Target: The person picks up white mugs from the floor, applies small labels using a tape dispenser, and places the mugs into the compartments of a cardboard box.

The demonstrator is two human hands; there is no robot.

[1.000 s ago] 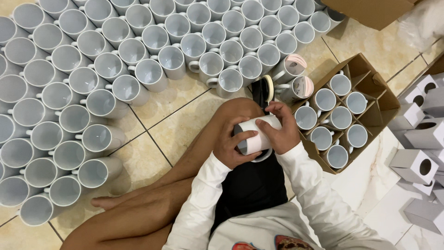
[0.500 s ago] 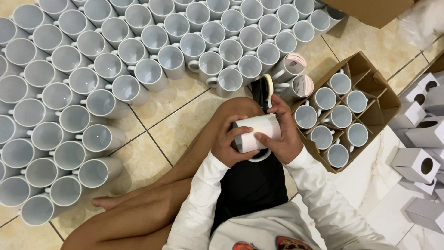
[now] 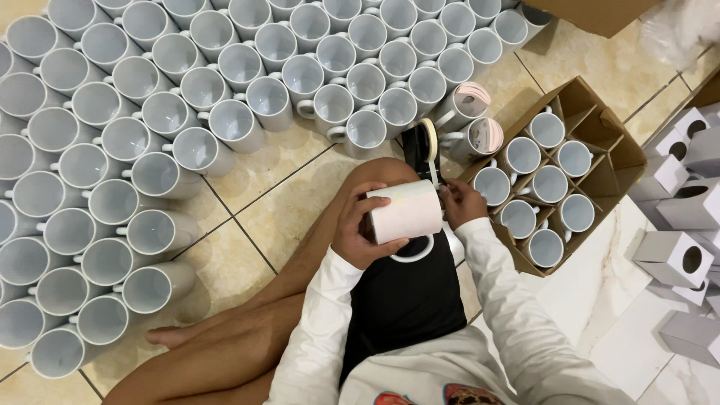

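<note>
One white mug (image 3: pixel 405 217), lying on its side over the person's bent knee near frame centre, wrapped in a pale paper sheet; its handle loop points toward 6 o'clock. Left hand (image 3: pixel 360 229): fingers clamped around the mug's left end, thumb over the top edge. Right hand (image 3: pixel 459 202): fingertips drawn together at the mug's right end; whether they pinch tape or paper cannot be told. Tape dispenser (image 3: pixel 421 150), black with a pale roll, standing just beyond the mug at 12 o'clock. Two wrapped mugs (image 3: pixel 472 120), lying tilted at 1 o'clock, beside the dispenser. Cardboard box (image 3: pixel 600 131) with dividers at 3 o'clock, holding upright white mugs. Rows of empty white mugs (image 3: pixel 150 150) on the tiled floor, 9 to 12 o'clock. Small grey cartons (image 3: pixel 675 259) with round holes, far 3 o'clock.
</note>
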